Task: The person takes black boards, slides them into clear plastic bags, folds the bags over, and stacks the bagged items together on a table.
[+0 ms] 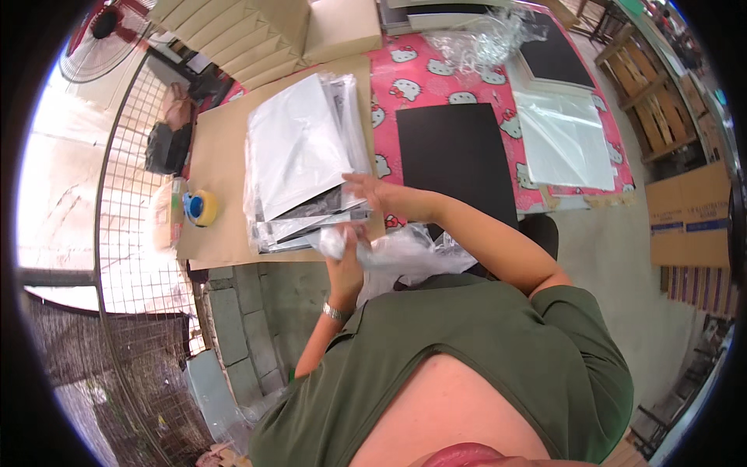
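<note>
Near the centre of the frame the left hand [346, 251] is gripping a crumpled clear plastic bag [405, 253], fingers curled tightly around its bunched end; the rest of the bag is trailing to the right, just below the table edge. A metal wristwatch [334, 313] is showing on that wrist. Just above, the right hand [381, 194] is resting at the right edge of a stack of white and grey sheets in plastic sleeves [303, 156], fingers extended and slightly spread, fingertips touching the stack. The stack is lying on brown paper [218, 171] at centre left. A roll of tape [201, 207] is sitting at left on that paper. To the right, a black sheet [455, 156] is lying on a pink patterned tablecloth [420, 78], with a clear sleeve [564, 140] further right. A fan [97, 39] is standing at upper left.
</note>
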Motion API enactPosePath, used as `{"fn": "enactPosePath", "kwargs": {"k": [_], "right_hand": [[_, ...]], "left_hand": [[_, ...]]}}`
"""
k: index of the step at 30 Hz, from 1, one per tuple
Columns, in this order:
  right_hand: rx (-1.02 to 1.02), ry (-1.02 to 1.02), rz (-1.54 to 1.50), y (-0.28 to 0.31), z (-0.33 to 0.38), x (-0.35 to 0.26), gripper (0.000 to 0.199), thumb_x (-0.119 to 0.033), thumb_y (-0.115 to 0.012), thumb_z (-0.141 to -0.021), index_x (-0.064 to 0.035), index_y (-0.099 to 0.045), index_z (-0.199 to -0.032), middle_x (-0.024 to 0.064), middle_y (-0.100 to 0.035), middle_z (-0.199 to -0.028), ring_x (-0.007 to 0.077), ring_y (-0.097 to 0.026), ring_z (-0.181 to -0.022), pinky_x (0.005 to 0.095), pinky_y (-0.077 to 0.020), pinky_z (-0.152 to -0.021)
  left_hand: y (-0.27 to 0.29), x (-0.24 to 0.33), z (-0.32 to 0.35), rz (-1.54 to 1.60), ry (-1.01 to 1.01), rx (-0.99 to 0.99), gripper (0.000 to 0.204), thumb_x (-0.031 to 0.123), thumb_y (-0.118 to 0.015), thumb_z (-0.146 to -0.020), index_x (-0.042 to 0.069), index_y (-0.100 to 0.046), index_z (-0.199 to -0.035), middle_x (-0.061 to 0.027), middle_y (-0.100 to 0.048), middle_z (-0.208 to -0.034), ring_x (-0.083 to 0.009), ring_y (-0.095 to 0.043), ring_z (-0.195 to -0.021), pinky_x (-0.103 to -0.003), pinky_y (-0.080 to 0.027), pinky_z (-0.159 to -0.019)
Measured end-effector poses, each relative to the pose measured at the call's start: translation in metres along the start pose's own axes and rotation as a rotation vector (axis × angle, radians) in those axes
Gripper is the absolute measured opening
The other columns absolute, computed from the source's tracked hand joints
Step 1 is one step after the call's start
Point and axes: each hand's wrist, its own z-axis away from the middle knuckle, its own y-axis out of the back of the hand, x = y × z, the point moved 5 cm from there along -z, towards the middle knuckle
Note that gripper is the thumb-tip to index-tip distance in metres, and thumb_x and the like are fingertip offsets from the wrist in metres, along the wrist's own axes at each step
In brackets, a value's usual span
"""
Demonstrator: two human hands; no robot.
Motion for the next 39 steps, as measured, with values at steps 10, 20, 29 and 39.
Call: {"fn": "enactPosePath", "kwargs": {"k": [10, 20, 29, 39], "right_hand": [[0.234, -0.191, 0.609, 0.069, 0.1, -0.032, 0.04, -0.014, -0.067, -0.07, 0.0008, -0.058, -0.106, 0.0109, -0.063, -0.099, 0.0187, -0.058, -0.091, 0.0314, -0.0444, -0.083], [1.066, 0.065, 1.688, 0.218, 0.132, -0.156, 0.051, -0.011, -0.07, -0.067, -0.0128, -0.053, -0.114, 0.0104, -0.055, -0.115, 0.0285, -0.049, -0.112, 0.0423, -0.036, -0.095], [0.794, 0.106, 1.847, 0.214, 0.045, -0.082, 0.078, -0.041, -0.064, -0.075, -0.0254, -0.025, -0.141, 0.0084, -0.018, -0.148, 0.036, -0.013, -0.136, 0.0638, -0.0085, -0.104], [0.83, -0.575, 1.761, 0.391, 0.057, -0.067, 0.057, -0.034, -0.057, -0.082, -0.0249, -0.04, -0.135, 0.0026, -0.026, -0.146, 0.0315, -0.016, -0.137, 0.0646, -0.0069, -0.104]], "left_hand": [[-0.122, 0.035, -0.153, 0.832, 0.16, -0.012, 0.029, 0.031, -0.043, -0.096, 0.009, -0.043, -0.078, -0.0026, -0.04, -0.065, -0.0163, -0.039, -0.059, -0.029, -0.038, -0.06], [-0.184, -0.014, -0.245, 0.67, 0.255, -0.161, 0.023, 0.025, -0.044, -0.096, 0.009, -0.046, -0.079, -0.0011, -0.045, -0.071, -0.0131, -0.043, -0.061, -0.034, -0.045, -0.071], [-0.146, -0.093, -0.294, -0.174, 0.246, -0.26, 0.058, 0.053, -0.034, -0.093, 0.008, -0.044, -0.129, -0.009, -0.049, -0.125, -0.0186, -0.044, -0.116, -0.033, -0.031, -0.099], [-0.139, -0.112, -0.214, -0.802, 0.023, -0.149, 0.078, 0.038, -0.067, -0.078, -0.004, -0.031, -0.134, -0.0228, -0.038, -0.134, -0.0331, -0.035, -0.127, -0.04, -0.028, -0.104]]}}
